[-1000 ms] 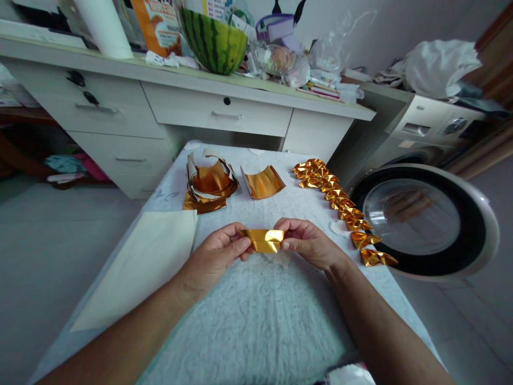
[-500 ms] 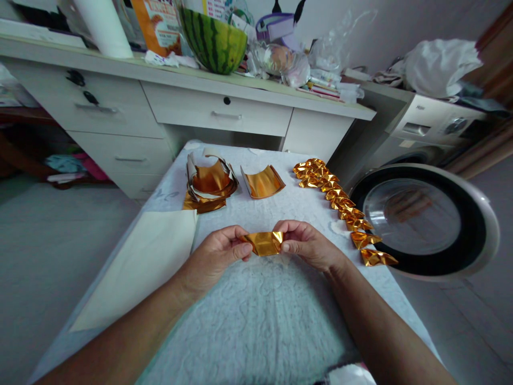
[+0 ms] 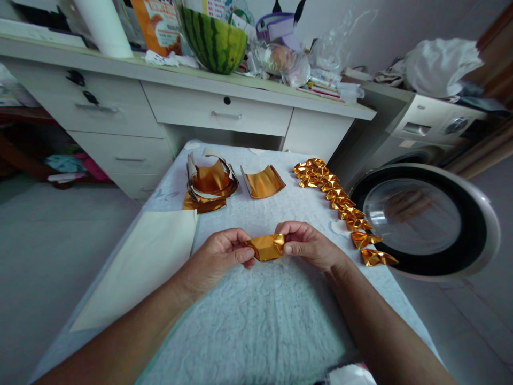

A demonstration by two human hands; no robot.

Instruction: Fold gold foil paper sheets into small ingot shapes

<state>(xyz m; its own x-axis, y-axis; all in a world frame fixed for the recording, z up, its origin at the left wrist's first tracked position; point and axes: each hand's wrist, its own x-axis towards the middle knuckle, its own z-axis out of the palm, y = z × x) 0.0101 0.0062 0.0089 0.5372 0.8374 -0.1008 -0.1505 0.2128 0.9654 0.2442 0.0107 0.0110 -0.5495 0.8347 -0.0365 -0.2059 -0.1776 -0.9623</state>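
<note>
Between my two hands is a small folded piece of gold foil paper [image 3: 266, 248], held just above the cloth-covered table [image 3: 276, 310]. My left hand [image 3: 228, 250] pinches its left end between thumb and fingers. At the right end my right hand [image 3: 306, 243] is closed on it in the same way. Beyond the hands lie a curled gold sheet [image 3: 264, 183] and, to its left, a curled stack of gold foil sheets [image 3: 211, 182]. A row of folded gold foil pieces [image 3: 340, 202] runs down the table's right side.
A pale flat sheet [image 3: 140, 267] lies along the table's left edge. The washing machine's open round door [image 3: 425, 219] stands close by the right edge. Behind is a white drawer desk [image 3: 224, 109] bearing a cut watermelon [image 3: 214, 43] and plastic bags [image 3: 280, 59].
The foil piece has tilted and shifted slightly right and toward me, its right end now more rounded. Both hands have kept their pinch; the other foil pieces stay put.
</note>
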